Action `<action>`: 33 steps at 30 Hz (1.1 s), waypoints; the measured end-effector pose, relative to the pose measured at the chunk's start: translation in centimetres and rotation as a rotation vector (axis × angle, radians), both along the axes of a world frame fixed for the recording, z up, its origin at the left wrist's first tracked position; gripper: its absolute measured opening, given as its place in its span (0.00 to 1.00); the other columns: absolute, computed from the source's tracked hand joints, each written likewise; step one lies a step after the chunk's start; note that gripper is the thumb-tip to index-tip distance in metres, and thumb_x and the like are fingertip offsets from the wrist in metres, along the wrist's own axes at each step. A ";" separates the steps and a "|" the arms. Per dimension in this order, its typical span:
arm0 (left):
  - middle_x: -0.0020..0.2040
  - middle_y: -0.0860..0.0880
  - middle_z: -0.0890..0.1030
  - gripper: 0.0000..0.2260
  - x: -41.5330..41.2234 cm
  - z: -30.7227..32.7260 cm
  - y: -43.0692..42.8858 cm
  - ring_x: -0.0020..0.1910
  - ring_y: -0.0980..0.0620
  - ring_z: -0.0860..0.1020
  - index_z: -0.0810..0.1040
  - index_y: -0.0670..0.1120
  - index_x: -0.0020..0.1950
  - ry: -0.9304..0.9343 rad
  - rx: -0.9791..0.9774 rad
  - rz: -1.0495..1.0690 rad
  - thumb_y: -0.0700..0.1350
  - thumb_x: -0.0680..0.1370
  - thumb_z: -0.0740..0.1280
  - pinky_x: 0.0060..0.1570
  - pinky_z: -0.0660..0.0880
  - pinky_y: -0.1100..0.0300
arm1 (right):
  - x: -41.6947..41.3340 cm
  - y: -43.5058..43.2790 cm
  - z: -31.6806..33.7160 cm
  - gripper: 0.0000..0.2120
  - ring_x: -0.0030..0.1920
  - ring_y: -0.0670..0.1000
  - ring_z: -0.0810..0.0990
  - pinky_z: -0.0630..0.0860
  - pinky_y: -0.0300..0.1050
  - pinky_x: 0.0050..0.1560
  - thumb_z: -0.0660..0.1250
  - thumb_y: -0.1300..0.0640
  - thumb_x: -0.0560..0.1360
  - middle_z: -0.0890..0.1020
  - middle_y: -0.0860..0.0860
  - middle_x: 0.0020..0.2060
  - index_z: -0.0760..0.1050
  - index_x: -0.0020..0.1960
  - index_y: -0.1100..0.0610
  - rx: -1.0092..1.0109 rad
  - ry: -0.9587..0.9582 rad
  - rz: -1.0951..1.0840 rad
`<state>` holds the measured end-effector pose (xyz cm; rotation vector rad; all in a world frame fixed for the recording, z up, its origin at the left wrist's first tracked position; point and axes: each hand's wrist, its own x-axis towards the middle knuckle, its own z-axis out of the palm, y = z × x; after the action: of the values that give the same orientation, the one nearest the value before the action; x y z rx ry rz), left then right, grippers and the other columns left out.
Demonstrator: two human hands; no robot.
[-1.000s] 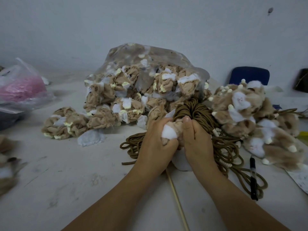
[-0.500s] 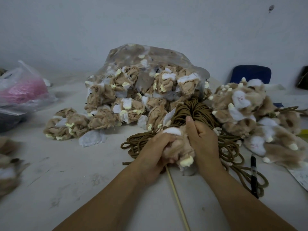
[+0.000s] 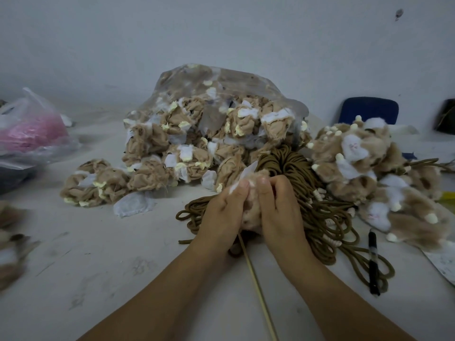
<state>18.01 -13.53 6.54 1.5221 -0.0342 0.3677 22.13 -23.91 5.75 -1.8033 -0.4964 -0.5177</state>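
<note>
A small tan and white plush toy skin (image 3: 252, 207) is squeezed between both hands at the table's middle. My left hand (image 3: 221, 212) grips its left side, thumb near the white fabric on top. On the other side, my right hand (image 3: 280, 210) grips it with fingers curled over the top. A thin wooden stick (image 3: 256, 289) runs from under the hands toward the near edge. A heap of brown cord (image 3: 320, 217) lies just behind and right of the hands.
A clear plastic bag (image 3: 221, 89) of unturned plush skins stands behind, with several spilled at the left (image 3: 96, 183). Turned fluffy toys (image 3: 369, 168) pile at the right. A black pen (image 3: 373, 262) lies right, and a pink-filled bag (image 3: 32, 134) sits far left.
Both hands have closed in round the plush skin and turned it; its yellow paw, seen below half a second ago, is now hidden between the palms.
</note>
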 end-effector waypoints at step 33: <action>0.60 0.62 0.67 0.27 0.3 -1.0 -1.0 0.63 0.65 0.64 0.70 0.56 0.66 -0.259 0.737 0.055 0.66 0.71 0.68 0.61 0.60 0.75 | 2.9 -2.6 -0.2 0.22 0.32 0.41 0.77 0.72 0.34 0.36 0.53 0.38 0.79 0.76 0.45 0.26 0.71 0.31 0.46 0.201 0.176 -0.230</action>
<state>18.30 -14.49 5.53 2.1929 -0.3662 0.6393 25.03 -26.55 5.57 -1.7007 -0.1114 -0.5402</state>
